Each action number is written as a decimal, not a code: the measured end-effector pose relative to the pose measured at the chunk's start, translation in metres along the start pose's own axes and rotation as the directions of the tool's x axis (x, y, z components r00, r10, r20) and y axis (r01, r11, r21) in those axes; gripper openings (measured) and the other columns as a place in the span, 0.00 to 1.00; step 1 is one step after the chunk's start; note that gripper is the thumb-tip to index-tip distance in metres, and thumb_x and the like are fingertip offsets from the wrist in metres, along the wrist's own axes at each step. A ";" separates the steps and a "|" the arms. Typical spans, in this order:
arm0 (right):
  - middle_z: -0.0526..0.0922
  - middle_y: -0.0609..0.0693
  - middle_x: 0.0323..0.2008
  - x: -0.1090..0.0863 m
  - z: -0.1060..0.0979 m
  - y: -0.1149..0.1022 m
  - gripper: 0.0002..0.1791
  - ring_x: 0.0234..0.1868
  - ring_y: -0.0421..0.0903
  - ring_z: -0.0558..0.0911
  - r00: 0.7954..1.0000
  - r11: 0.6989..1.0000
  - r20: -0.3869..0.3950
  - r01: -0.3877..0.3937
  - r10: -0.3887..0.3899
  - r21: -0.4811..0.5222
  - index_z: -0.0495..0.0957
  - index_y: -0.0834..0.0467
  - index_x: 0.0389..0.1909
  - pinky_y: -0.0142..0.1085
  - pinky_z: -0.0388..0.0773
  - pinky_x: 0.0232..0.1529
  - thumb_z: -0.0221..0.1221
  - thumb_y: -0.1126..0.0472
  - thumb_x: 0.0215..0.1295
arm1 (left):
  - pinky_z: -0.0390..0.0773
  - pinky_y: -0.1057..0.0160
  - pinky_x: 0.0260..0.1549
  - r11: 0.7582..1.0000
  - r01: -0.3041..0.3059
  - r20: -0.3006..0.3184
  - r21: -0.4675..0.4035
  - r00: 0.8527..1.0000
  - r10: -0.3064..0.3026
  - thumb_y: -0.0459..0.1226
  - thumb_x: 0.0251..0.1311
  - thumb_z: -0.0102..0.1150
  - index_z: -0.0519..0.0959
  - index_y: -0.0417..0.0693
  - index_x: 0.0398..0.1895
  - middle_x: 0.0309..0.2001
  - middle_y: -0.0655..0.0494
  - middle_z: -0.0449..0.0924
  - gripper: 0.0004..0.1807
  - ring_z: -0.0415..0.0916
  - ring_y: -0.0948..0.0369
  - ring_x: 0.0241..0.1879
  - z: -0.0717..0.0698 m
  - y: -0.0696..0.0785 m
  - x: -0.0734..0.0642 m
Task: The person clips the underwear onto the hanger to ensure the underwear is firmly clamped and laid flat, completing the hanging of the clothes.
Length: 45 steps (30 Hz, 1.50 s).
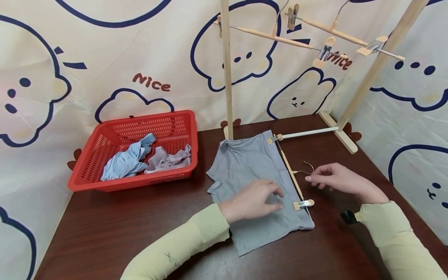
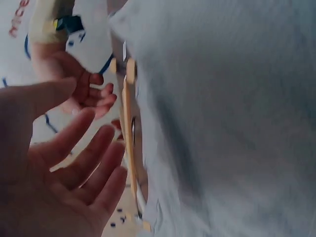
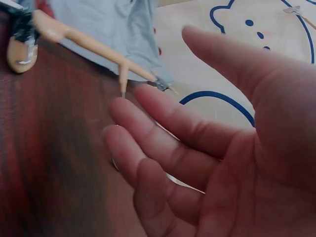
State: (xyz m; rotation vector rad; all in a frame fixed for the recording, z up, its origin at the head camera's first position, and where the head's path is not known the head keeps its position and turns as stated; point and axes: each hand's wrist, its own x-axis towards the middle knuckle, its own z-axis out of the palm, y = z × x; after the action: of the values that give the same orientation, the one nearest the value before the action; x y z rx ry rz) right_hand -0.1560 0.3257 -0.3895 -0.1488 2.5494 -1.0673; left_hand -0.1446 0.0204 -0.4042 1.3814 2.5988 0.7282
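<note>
Grey-blue shorts (image 1: 248,163) lie flat on the dark wooden table, with the waistband to the right. A wooden clip hanger (image 1: 289,168) lies along that waistband, its near clip (image 1: 303,204) and far clip (image 1: 275,139) fastened on the cloth. Over the shorts is my left hand (image 1: 252,200), fingers spread and relaxed, holding nothing. My right hand (image 1: 334,179) is beside the hanger's metal hook (image 1: 309,168). In the right wrist view its fingers (image 3: 163,148) are loosely bent, thumb apart, with part of the hook hidden behind them.
A red basket (image 1: 133,181) at the left holds a light blue garment (image 1: 127,159) and a mauve one (image 1: 168,159). Behind the shorts stands a wooden rack (image 1: 227,74) with a white lower bar (image 1: 309,133). Two more clip hangers (image 1: 276,37) hang above.
</note>
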 end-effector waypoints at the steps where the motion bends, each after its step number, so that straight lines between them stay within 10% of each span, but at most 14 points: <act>1: 0.85 0.51 0.34 -0.001 0.002 0.001 0.19 0.37 0.48 0.82 1.000 1.000 0.015 -0.007 0.007 -0.003 0.86 0.59 0.39 0.41 0.79 0.32 0.64 0.45 0.69 | 0.71 0.71 0.51 1.000 -0.024 0.033 -0.001 0.999 0.024 0.46 0.66 0.67 0.83 0.51 0.50 0.47 0.61 0.81 0.14 0.75 0.68 0.47 0.002 0.002 0.000; 20: 0.82 0.51 0.24 -0.015 0.030 0.017 0.13 0.18 0.51 0.81 0.980 0.997 0.187 0.062 -0.070 0.046 0.85 0.58 0.30 0.40 0.78 0.19 0.66 0.52 0.68 | 0.67 0.78 0.45 0.949 -0.271 0.222 0.159 0.947 0.233 0.49 0.56 0.75 0.82 0.59 0.48 0.44 0.68 0.75 0.19 0.71 0.74 0.42 0.041 0.044 0.017; 45: 0.79 0.50 0.23 -0.025 0.034 0.009 0.14 0.23 0.47 0.76 0.981 0.994 0.158 0.109 -0.109 0.008 0.79 0.57 0.27 0.37 0.73 0.19 0.62 0.55 0.72 | 0.71 0.76 0.29 0.964 -0.128 0.162 0.234 0.983 0.091 0.51 0.60 0.72 0.73 0.57 0.31 0.28 0.70 0.71 0.17 0.72 0.72 0.28 0.063 0.052 0.024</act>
State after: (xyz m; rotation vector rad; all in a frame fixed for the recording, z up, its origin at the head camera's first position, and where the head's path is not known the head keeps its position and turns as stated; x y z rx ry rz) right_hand -0.1193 0.3157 -0.4101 -0.3633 2.4222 -1.0502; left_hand -0.0992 0.0868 -0.4323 1.5890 2.5764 0.3070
